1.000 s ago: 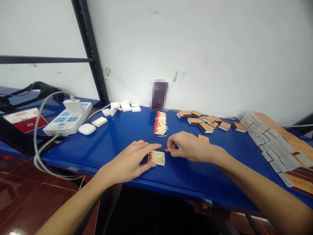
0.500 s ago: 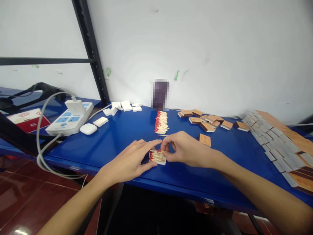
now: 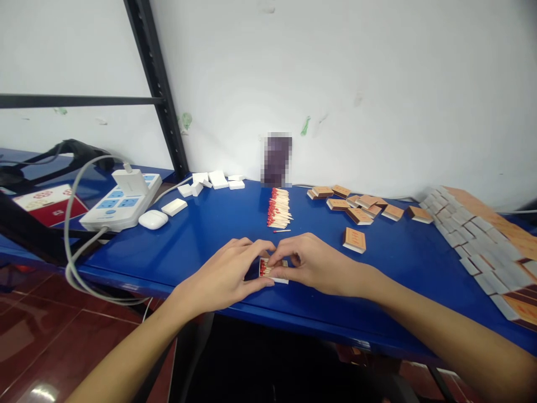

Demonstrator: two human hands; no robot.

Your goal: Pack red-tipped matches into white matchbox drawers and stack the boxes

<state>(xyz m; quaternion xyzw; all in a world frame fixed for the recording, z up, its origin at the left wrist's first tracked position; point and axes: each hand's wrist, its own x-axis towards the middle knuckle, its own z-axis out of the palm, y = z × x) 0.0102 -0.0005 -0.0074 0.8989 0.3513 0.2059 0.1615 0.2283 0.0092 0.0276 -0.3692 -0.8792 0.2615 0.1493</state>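
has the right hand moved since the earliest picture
Yes, leftward: judged against the match pile, the right hand has moved from beside the matchbox tray to over it.

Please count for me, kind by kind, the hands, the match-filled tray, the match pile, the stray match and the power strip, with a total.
Hands: 2 (left hand, right hand)
Filled tray: 1
Match pile: 1
Stray match: 1
Power strip: 1
Total: 6

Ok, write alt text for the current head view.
A person's left hand frames a white tray of red-tipped matches while the right hand reaches over it, on a blue table. Behind lies a match pile; orange matchboxes lie to the right.
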